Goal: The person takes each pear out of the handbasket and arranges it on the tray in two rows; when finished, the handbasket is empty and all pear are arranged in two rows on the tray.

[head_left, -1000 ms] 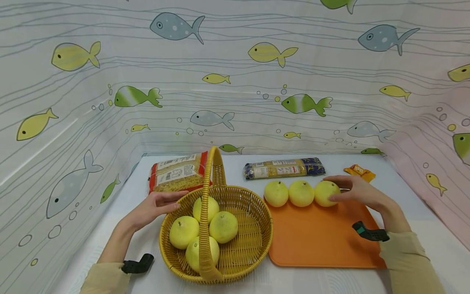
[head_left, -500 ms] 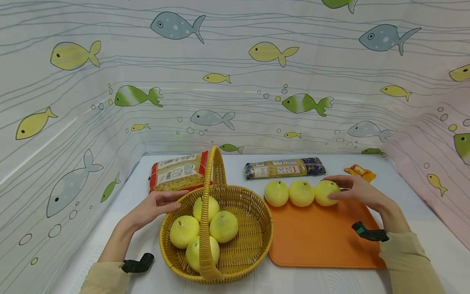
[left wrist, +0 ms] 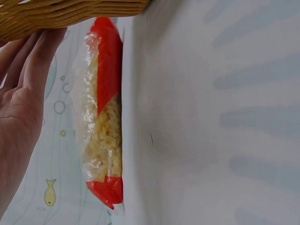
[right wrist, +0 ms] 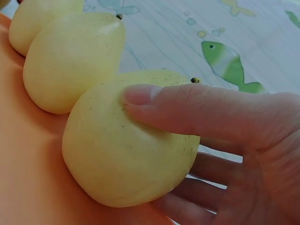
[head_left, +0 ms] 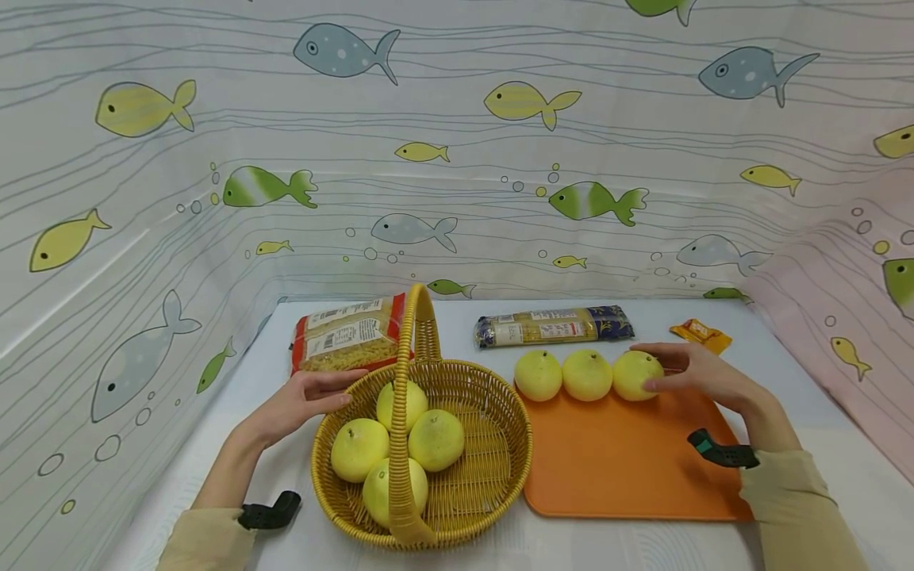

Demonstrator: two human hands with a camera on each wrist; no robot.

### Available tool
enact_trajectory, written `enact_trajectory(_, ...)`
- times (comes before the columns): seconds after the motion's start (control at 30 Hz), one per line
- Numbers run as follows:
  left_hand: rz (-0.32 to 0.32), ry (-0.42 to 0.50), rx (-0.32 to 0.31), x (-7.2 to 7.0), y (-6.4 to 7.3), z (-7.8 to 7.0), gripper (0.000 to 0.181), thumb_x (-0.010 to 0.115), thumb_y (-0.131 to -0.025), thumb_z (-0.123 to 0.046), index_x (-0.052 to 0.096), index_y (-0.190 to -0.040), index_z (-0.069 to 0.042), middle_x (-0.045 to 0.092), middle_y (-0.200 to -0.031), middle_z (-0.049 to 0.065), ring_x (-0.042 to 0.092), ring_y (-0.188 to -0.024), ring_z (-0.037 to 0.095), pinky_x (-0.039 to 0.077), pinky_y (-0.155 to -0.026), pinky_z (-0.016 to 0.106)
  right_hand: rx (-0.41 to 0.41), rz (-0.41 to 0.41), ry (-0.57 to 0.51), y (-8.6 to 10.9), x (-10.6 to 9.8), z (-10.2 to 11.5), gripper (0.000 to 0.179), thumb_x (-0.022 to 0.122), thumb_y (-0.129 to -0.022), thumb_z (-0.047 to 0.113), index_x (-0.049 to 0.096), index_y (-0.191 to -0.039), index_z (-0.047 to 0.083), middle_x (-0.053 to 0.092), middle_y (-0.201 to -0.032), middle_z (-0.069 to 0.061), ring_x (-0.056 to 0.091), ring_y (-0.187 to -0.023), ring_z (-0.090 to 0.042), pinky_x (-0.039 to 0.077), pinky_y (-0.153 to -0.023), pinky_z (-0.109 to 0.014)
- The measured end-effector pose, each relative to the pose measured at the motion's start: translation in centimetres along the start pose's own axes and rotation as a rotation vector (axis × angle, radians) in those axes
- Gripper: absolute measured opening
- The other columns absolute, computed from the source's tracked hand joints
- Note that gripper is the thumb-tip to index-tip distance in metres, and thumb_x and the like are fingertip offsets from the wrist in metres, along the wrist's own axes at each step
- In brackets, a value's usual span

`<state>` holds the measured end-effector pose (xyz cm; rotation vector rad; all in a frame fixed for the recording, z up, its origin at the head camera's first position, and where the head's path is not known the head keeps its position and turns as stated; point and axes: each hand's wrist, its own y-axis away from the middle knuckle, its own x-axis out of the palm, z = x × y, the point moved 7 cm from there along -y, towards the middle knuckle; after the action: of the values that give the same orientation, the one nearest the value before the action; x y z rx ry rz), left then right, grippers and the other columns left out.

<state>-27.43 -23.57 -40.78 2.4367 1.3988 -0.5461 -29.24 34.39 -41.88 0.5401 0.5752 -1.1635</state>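
My left hand rests against the left rim of a wicker basket with a tall arched handle. Its fingers are fairly straight; the fingertips are partly hidden behind the basket wall in the left wrist view. Inside the basket, on the left side, lie several pale yellow grapefruit. My right hand holds the rightmost of three grapefruit in a row at the back of an orange tray. In the right wrist view the thumb lies over this grapefruit, with the other fingers curved behind it.
Behind the basket lies a red-edged bag of pasta. A long pack of noodles is beyond the tray, and a small orange packet sits at the back right. Fish-patterned sheeting encloses the back and sides.
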Motion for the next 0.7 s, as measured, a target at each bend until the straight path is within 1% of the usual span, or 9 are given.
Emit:
enact_trajectory(0.1, -0.004, -0.008, 0.002, -0.03, 0.0, -0.11, 0.046, 0.062, -0.1, -0.024, 0.055, -0.145, -0.016, 0.055, -0.145, 0.01, 0.05, -0.125, -0.004, 0.042, -0.097, 0.018, 0.003, -0.002, 0.002, -0.04, -0.05, -0.16, 0.066, 0.077, -0.087, 0.038, 0.055, -0.145, 0.018, 0.056, -0.144, -0.013, 0.053, -0.12, -0.008, 0.045, -0.098, -0.041)
enact_trajectory(0.2, -0.004, -0.006, -0.002, -0.02, 0.01, -0.16, 0.046, 0.062, -0.1, -0.024, 0.055, -0.145, -0.015, 0.056, -0.145, 0.01, 0.051, -0.125, -0.004, 0.043, -0.097, 0.018, 0.007, -0.005, 0.002, -0.1, -0.03, -0.23, 0.066, 0.077, -0.087, 0.039, 0.054, -0.145, 0.017, 0.056, -0.144, -0.013, 0.053, -0.126, -0.025, 0.044, -0.099, -0.045)
enact_trajectory(0.27, -0.004, 0.001, -0.016, -0.01, 0.01, -0.13, 0.046, 0.063, -0.099, -0.025, 0.056, -0.145, -0.017, 0.057, -0.144, 0.009, 0.052, -0.124, -0.005, 0.043, -0.097, 0.019, 0.01, -0.006, -0.001, -0.12, 0.01, -0.27, 0.066, 0.077, -0.088, 0.039, 0.054, -0.145, 0.017, 0.055, -0.144, -0.014, 0.051, -0.128, -0.032, 0.044, -0.099, -0.046)
enact_trajectory(0.3, -0.005, 0.004, -0.019, -0.01, 0.02, -0.13, 0.046, 0.063, -0.099, -0.025, 0.056, -0.144, -0.017, 0.057, -0.144, 0.008, 0.052, -0.123, -0.005, 0.043, -0.097, 0.019, 0.01, -0.007, -0.001, -0.13, 0.02, -0.29, 0.066, 0.076, -0.088, 0.039, 0.054, -0.145, 0.016, 0.055, -0.144, -0.014, 0.051, -0.129, -0.033, 0.044, -0.099, -0.046)
enact_trajectory(0.47, -0.006, 0.002, -0.017, 0.01, 0.03, -0.14, 0.046, 0.063, -0.099, -0.025, 0.056, -0.144, -0.018, 0.057, -0.144, 0.007, 0.052, -0.123, -0.006, 0.044, -0.097, 0.02, 0.012, -0.01, -0.003, -0.18, 0.04, -0.34, 0.065, 0.077, -0.087, 0.039, 0.055, -0.145, 0.016, 0.056, -0.143, -0.014, 0.051, -0.128, -0.033, 0.045, -0.098, -0.043)
enact_trajectory(0.57, -0.007, -0.01, -0.01, 0.02, 0.07, -0.11, 0.046, 0.063, -0.1, -0.026, 0.056, -0.145, -0.018, 0.056, -0.145, 0.009, 0.051, -0.124, -0.005, 0.043, -0.097, 0.019, 0.009, -0.008, -0.004, -0.2, 0.04, -0.33, 0.065, 0.077, -0.087, 0.039, 0.055, -0.144, 0.017, 0.056, -0.143, -0.013, 0.051, -0.128, -0.033, 0.045, -0.098, -0.042)
enact_trajectory(0.7, -0.009, -0.016, -0.007, 0.01, 0.11, -0.03, 0.048, 0.063, -0.1, -0.025, 0.055, -0.145, -0.015, 0.053, -0.147, 0.013, 0.052, -0.125, -0.002, 0.045, -0.096, 0.02, 0.004, -0.005, 0.006, -0.18, 0.06, -0.29, 0.065, 0.077, -0.087, 0.039, 0.055, -0.144, 0.017, 0.057, -0.142, -0.013, 0.053, -0.126, -0.03, 0.046, -0.096, -0.038)
